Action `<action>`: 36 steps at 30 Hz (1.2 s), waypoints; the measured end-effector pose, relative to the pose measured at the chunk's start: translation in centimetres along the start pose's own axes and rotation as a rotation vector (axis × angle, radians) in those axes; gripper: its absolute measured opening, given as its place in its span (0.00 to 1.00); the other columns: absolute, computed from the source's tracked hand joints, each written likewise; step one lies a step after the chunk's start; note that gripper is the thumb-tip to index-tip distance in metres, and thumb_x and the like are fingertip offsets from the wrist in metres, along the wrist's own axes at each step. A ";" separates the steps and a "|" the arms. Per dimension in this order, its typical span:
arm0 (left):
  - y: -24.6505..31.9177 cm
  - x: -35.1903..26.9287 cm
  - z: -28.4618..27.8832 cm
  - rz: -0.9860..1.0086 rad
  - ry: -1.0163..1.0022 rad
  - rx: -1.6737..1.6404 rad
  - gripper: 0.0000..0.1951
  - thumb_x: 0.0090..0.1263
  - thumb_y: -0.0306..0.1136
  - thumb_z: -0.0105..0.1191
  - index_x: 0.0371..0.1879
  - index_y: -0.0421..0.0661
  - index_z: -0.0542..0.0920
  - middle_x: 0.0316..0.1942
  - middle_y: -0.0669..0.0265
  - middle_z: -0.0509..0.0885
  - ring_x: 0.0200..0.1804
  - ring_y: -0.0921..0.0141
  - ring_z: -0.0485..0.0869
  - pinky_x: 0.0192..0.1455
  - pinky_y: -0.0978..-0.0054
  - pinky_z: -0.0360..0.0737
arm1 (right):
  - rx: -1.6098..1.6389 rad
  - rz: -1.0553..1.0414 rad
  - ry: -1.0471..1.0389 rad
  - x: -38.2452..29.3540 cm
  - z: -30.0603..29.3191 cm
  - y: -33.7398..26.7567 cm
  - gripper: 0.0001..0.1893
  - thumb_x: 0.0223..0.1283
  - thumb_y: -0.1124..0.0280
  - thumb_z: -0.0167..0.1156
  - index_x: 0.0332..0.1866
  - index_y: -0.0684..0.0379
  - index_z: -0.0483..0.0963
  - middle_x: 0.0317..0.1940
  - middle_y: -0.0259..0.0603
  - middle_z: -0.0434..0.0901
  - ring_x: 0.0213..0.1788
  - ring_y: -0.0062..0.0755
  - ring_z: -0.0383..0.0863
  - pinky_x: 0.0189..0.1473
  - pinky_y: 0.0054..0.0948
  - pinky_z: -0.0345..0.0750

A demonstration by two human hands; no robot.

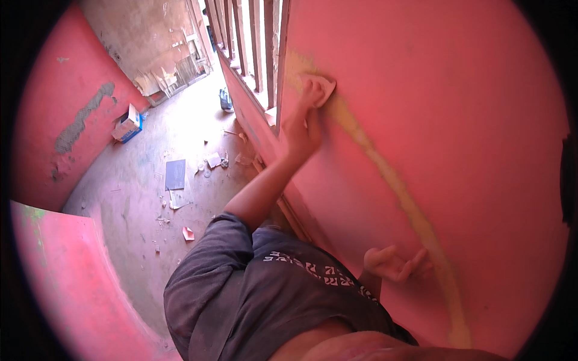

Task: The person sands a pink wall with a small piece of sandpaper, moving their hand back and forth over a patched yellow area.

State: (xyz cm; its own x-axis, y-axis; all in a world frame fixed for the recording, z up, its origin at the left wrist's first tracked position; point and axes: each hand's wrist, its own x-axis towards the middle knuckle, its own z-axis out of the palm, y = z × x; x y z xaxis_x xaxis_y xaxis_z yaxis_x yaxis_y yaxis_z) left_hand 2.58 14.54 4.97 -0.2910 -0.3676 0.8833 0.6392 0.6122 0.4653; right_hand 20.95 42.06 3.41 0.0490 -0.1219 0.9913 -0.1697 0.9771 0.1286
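Note:
My left hand (pixel 307 115) holds a folded sheet, apparently sandpaper (pixel 328 85), flat against the pink painted wall (pixel 460 135). Under and around the sheet runs a yellowish strip (pixel 388 173), like a filled or bared patch. It starts beside the barred window and curves down the wall to the lower right. Lower down, my right hand (pixel 397 266) is at the wall with loosely bent, parted fingers and nothing in it. Its fingertips are close to the strip's left edge; whether they touch the wall is hard to tell.
A barred window (pixel 253 49) adjoins the wall. On the concrete floor (pixel 135 216) lie a dark sheet (pixel 175 174), paper scraps (pixel 188 233) and debris. A cardboard box (pixel 128 125) stands by the opposite wall, near a worn door (pixel 153 45). A low pink wall (pixel 58 252) curves at left.

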 end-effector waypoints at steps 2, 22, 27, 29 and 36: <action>-2.0 2.6 -0.2 -0.370 0.081 -0.015 0.16 0.79 0.22 0.43 0.59 0.37 0.80 0.44 0.53 0.90 0.45 0.59 0.88 0.52 0.70 0.81 | -0.001 -0.010 -0.023 -0.2 -0.5 0.1 0.22 0.70 0.61 0.56 0.61 0.57 0.60 0.64 0.64 0.76 0.78 0.66 0.59 0.77 0.65 0.39; 2.7 -2.7 -0.1 0.000 -0.058 -0.170 0.17 0.77 0.21 0.46 0.61 0.38 0.81 0.65 0.45 0.80 0.68 0.56 0.79 0.63 0.66 0.79 | 0.048 -0.054 -0.060 -0.8 -1.3 1.0 0.20 0.70 0.62 0.55 0.61 0.59 0.63 0.63 0.63 0.76 0.73 0.68 0.65 0.75 0.64 0.49; -1.8 0.2 0.5 -0.510 -0.009 -0.097 0.19 0.79 0.23 0.42 0.66 0.36 0.76 0.66 0.47 0.79 0.65 0.60 0.82 0.65 0.67 0.77 | 0.055 -0.031 -0.026 -0.8 -0.6 0.7 0.19 0.71 0.62 0.55 0.60 0.59 0.64 0.64 0.63 0.76 0.72 0.68 0.67 0.74 0.65 0.51; -2.2 1.1 1.0 -0.666 0.117 -0.192 0.19 0.80 0.24 0.42 0.66 0.37 0.76 0.65 0.48 0.81 0.64 0.62 0.82 0.65 0.68 0.77 | 0.045 -0.006 -0.027 -1.0 -0.4 0.4 0.18 0.71 0.62 0.55 0.59 0.59 0.65 0.64 0.62 0.76 0.71 0.68 0.68 0.74 0.65 0.52; 1.3 0.7 0.8 -0.203 0.017 -0.156 0.16 0.74 0.21 0.47 0.57 0.39 0.82 0.56 0.49 0.85 0.60 0.54 0.85 0.65 0.64 0.79 | 0.011 0.083 -0.102 -0.9 -1.3 -0.6 0.19 0.72 0.63 0.57 0.61 0.59 0.65 0.66 0.61 0.75 0.73 0.66 0.66 0.74 0.66 0.52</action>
State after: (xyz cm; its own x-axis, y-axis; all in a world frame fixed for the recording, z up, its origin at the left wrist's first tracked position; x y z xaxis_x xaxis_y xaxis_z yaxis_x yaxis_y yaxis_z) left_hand 2.63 15.67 6.24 -0.4137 -0.4843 0.7709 0.6715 0.4095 0.6176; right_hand 22.31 41.78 2.43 -0.0657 -0.0586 0.9961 -0.1800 0.9826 0.0459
